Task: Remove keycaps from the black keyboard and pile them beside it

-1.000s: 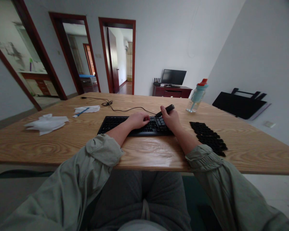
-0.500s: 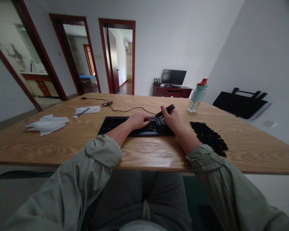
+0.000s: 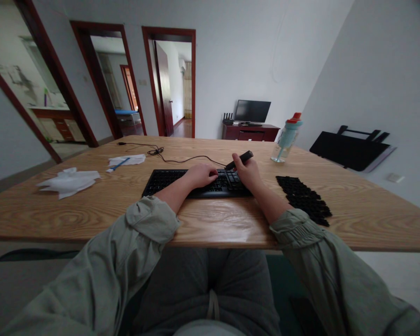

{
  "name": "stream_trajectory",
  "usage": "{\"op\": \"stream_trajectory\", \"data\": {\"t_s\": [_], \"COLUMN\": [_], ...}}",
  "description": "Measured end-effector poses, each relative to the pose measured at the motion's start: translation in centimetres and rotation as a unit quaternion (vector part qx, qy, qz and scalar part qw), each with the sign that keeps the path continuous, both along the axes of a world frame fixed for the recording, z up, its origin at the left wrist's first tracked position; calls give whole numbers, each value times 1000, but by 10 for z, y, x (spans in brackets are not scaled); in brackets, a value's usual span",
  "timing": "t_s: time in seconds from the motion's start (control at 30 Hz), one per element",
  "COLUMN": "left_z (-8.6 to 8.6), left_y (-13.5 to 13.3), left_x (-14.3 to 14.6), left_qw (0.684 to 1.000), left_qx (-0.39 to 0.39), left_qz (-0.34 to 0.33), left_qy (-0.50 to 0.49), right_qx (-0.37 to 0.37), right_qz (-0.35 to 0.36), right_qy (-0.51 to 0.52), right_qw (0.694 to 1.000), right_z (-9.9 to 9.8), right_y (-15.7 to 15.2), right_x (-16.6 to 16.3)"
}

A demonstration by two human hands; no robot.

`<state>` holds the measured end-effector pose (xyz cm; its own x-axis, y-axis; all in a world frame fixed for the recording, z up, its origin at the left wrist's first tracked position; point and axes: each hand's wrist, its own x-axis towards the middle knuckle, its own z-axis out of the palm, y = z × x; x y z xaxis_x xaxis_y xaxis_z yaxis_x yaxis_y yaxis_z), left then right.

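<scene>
A black keyboard (image 3: 166, 181) lies on the wooden table in front of me. My left hand (image 3: 201, 176) rests on its middle with the fingers curled in; what they hold, if anything, is hidden. Wrapped round a thick black cylindrical tool (image 3: 245, 157), my right hand (image 3: 247, 171) is over the keyboard's right end. The tool slants, its lower tip down near the keyboard's far edge and its other end pointing up to the right. To the right of my right forearm lies a patch of loose black keycaps (image 3: 303, 198) in rows.
The keyboard's cable (image 3: 185, 161) runs back to a coil and a plug at the far left. White tissues (image 3: 70, 181) lie on the left, with a blue-handled brush (image 3: 119, 164) on another tissue. A water bottle (image 3: 286, 138) with a red lid stands at the back right.
The view has shifted very slightly. Both hands, the tool and the keyboard stay practically where they were.
</scene>
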<state>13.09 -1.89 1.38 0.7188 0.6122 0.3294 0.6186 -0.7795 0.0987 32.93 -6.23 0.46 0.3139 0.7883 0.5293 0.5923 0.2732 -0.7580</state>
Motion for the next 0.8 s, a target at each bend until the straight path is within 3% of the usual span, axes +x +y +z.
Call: {"op": "stream_trajectory", "data": {"t_s": [0.27, 0.8], "left_z": [0, 4], "left_y": [0, 1], "left_x": [13, 8], "left_qw": [999, 996], "left_qx": [35, 67], "left_qz": [35, 38], "left_qy": [-3, 37], "right_qx": [-10, -42], "right_qz": [-5, -15], "right_qy": [40, 29], "right_qw": [999, 999], "right_z": [-1, 10], "right_y": [9, 10], "right_x": [3, -4]}}
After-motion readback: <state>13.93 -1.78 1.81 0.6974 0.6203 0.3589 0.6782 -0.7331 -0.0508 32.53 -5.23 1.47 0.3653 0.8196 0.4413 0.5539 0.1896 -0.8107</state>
